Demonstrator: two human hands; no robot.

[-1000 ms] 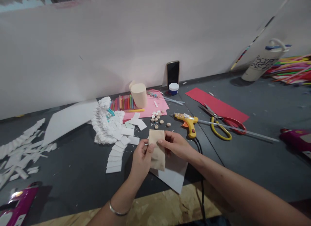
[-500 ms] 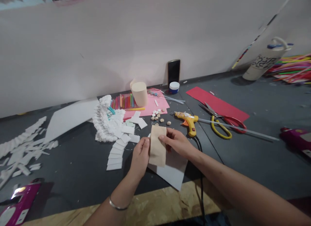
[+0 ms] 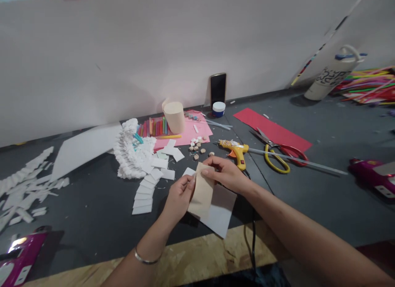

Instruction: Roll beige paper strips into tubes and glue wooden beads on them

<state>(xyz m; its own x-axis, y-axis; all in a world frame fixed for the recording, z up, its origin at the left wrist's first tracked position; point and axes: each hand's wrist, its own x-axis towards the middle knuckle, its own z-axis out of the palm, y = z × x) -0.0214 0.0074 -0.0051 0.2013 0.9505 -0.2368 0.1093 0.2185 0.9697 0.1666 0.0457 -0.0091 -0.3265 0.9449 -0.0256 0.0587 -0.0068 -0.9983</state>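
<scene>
Beige strip (image 3: 202,196), held over the white sheet (image 3: 224,208): we see the left hand (image 3: 179,196) pinching its left edge, fingers closed, and the right hand (image 3: 224,172) gripping its upper right. We judge it light, soft, liable to fray; best held by opposite edges.

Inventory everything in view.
Strip: one, beige, centre
Sheets: several, white, pink, red, scattered
Flat pieces: many, white, left
Fluffy piece: one, white, left
Cylinder: one, beige, back
Sticks: many, multicoloured, back
Discs: several, pale, beyond strip
Glue gun: one, yellow, right
Scissors: one, red-yellow, right
Phone: one, black, back
Jar: one, blue-white, back
Tumbler: one, whitish, right
Strands: many, multicoloured, right
Unclear objects: two, magenta, either edge
Table: one, dark, beneath
Left hand, right hand: two, on strip
</scene>
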